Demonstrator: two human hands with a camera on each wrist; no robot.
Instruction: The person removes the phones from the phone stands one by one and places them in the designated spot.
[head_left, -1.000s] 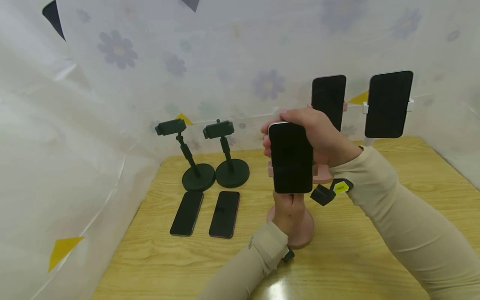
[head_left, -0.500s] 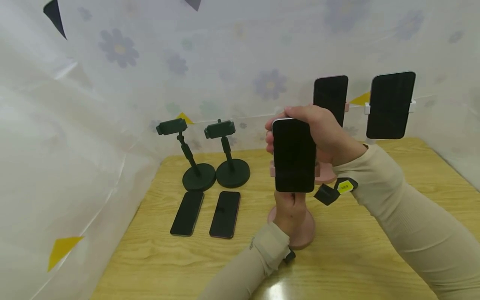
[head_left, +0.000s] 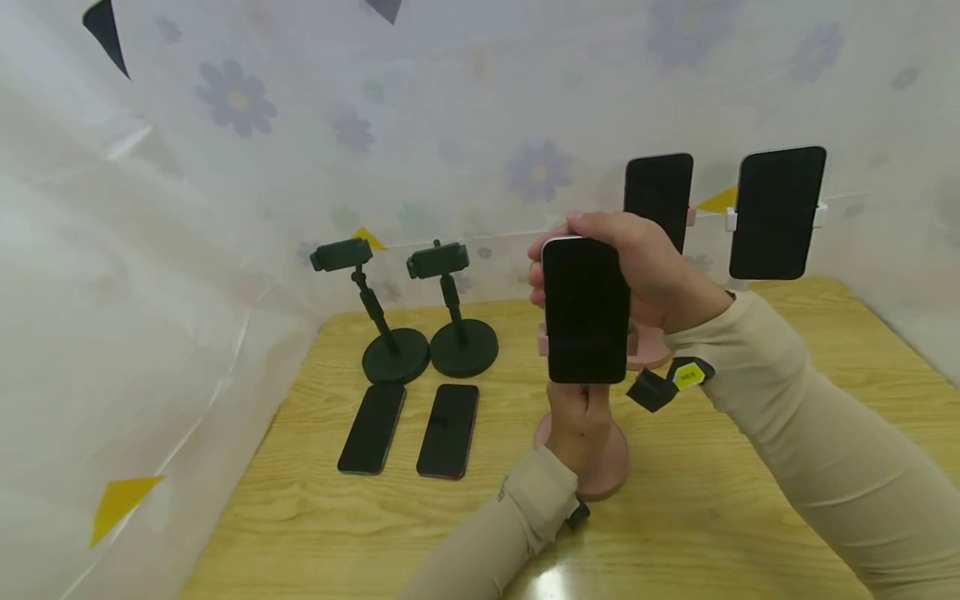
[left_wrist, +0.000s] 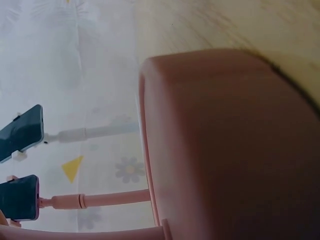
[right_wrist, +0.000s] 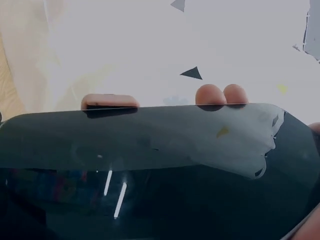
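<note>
In the head view a black-screened smartphone [head_left: 586, 310] stands upright in the pink clamp [head_left: 543, 340] of a phone stand. My right hand [head_left: 652, 271] wraps behind it, thumb over the top edge. Two of its fingertips [right_wrist: 210, 95] show past the phone's long edge in the right wrist view, near the clamp's pink jaw. Below the phone, my left hand [head_left: 579, 421] grips the stand's pole just above the round pink base [head_left: 611, 467]. That base [left_wrist: 200, 145] fills much of the left wrist view, tilted by the camera's angle.
Behind my right hand, a second pink stand holds a phone [head_left: 660, 196], and a white stand holds another phone [head_left: 777, 212]. Two dark green stands [head_left: 396, 354] with bare clamps stand at left. Two phones [head_left: 372, 429] lie before them on the wooden table [head_left: 300, 533].
My right hand and the clamped phone have shifted slightly up and right since a second ago. My left hand keeps its grip on the pole.
</note>
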